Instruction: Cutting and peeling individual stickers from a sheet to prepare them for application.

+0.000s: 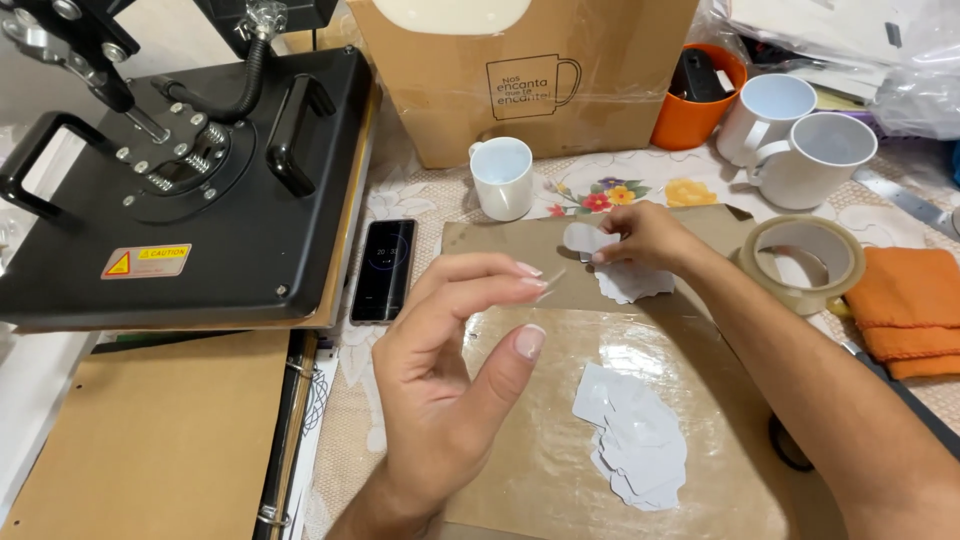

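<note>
Left hand (pixel 455 350): raised nearest the camera, thumb and fingertips nearly pinched, perhaps on a clear strip — cannot be told.
Cut-out pile (pixel 635 440): lying on the brown paper (pixel 560 460), right of that hand.
Right hand (pixel 650 235): farther off, pinching a white cut-out (pixel 583 238) — nearer to it than the left.

Black heat press (pixel 200 170), phone (pixel 384 270), white mugs (pixel 502 177), tape roll (pixel 801 263), orange cloth (pixel 908 305)

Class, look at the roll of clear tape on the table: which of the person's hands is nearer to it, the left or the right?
Right. The right hand is pinching a white paper cutout just beside the tape roll, with only a bit of brown paper between. The left hand hovers farther away, nearer the phone.
</note>
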